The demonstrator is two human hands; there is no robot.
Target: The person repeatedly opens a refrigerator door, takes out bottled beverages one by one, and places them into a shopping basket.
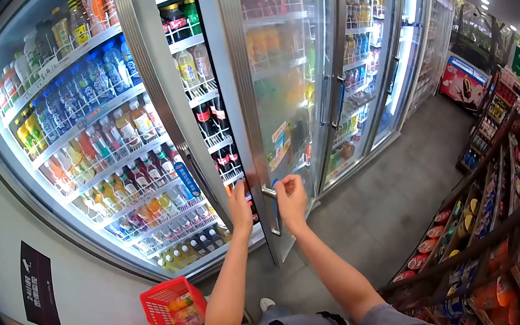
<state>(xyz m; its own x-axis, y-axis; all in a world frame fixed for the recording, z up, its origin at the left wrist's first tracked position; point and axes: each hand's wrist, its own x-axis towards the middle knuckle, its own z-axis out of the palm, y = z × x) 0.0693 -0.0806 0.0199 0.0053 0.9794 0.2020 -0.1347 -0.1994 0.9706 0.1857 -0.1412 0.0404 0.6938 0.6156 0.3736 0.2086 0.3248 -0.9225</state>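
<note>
A tall glass cooler door stands partly open in front of me, its metal-framed edge facing me. My right hand is closed at the top of the metal door handle, fingers curled in and a bit of blue beside them. My left hand is raised in the gap left of that door, before the shelves. Its fingers point upward, and nothing shows in it. Dark cola bottles stand on the shelves behind the gap, with yellow-labelled bottles above them.
Left of the gap is a closed cooler door over rows of drinks. A red basket holding packaged goods and bottles stands low at left. More cooler doors continue along the wall. Snack shelves line the right, across the grey floor.
</note>
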